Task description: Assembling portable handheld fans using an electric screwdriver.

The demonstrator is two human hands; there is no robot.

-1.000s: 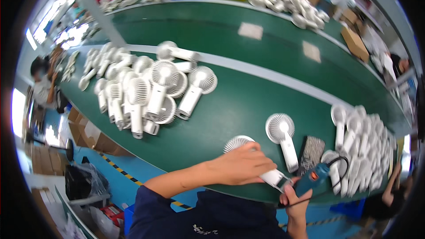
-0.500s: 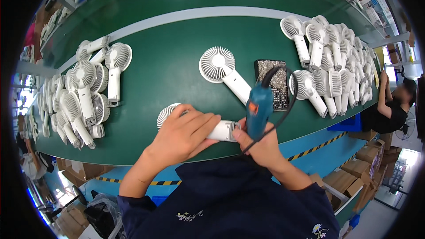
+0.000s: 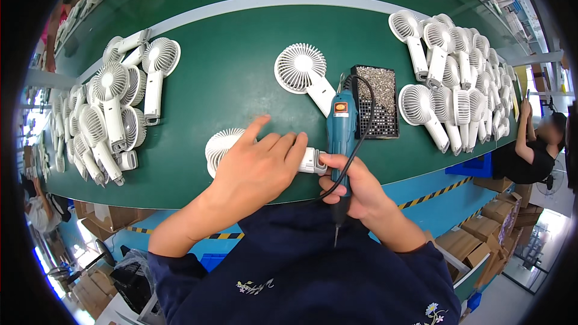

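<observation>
My left hand (image 3: 256, 171) lies over a white handheld fan (image 3: 221, 144) near the table's front edge. Its index finger points outward while the other fingers curl over the handle; the thumb is hidden. Gripped in my right hand (image 3: 364, 192) is a teal electric screwdriver (image 3: 342, 129), its bit pointing down toward my body. The right thumb and fingertips also touch the end of that fan's handle. A second fan (image 3: 301, 69) rests farther away, its handle end partly behind the screwdriver.
A black tray of small screws (image 3: 392, 102) sits right of the screwdriver. White fans are heaped on the left (image 3: 111, 84) and right (image 3: 417, 105) of the green table (image 3: 211, 72). A co-worker (image 3: 530, 150) is at the far right, near cardboard boxes (image 3: 463, 241).
The screwdriver has swung upright with its bit now toward me. My left index finger has stretched out, and the front fan's head shows more.
</observation>
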